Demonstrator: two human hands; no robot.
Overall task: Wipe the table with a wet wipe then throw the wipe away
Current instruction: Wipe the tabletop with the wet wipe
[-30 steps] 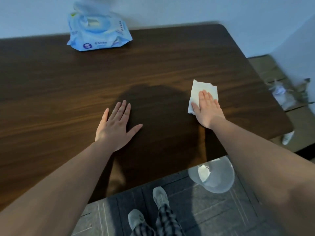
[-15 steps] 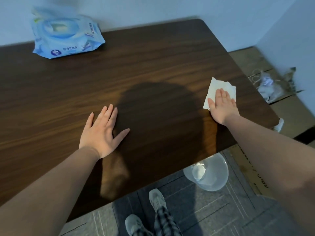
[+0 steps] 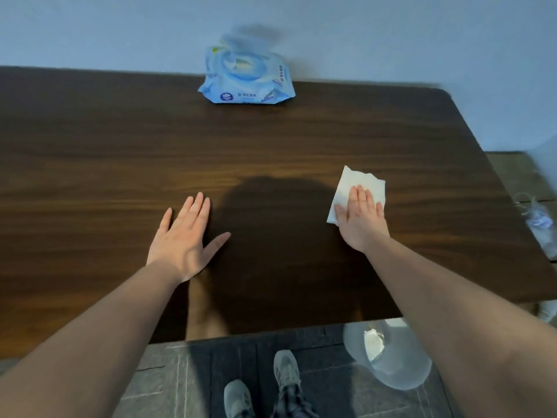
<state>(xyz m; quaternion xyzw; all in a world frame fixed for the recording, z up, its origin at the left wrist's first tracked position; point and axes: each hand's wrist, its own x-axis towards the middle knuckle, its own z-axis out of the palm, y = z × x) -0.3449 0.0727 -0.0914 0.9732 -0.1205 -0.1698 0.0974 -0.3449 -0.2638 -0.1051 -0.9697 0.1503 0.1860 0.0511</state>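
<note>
Right hand [image 3: 361, 218] lies flat, palm down, fingers straight & close together, pressing on the white wet wipe [image 3: 351, 188]. It grips nothing; it just pushes the wipe onto the bench [image 3: 120, 152]. The wipe sits at about 3 o'clock from the middle of the bench, w/ its far part sticking out past the fingertips toward 12 o'clock & its left edge showing beside the thumb.

Left hand [image 3: 187, 239] is open too, flat on the dark wood, fingers spread a bit, thumb out toward 3 o'clock. It holds nothing. It rests at about 7 o'clock from the bench middle, well apart from the right hand. A dark shadow lies on the wood between the 2 hands.

At 12 o'clock, by the wall, sits a blue pack of wipes [image 3: 247, 81], its top flap up. It is far from both hands.

Past the near edge, at about 5 o'clock on the floor, stands a clear bin [image 3: 401, 366] w/ something white inside. The right arm crosses over part of it. Two gray shoes [image 3: 286, 372] show at 6 o'clock on the gray floor tiles.
</note>
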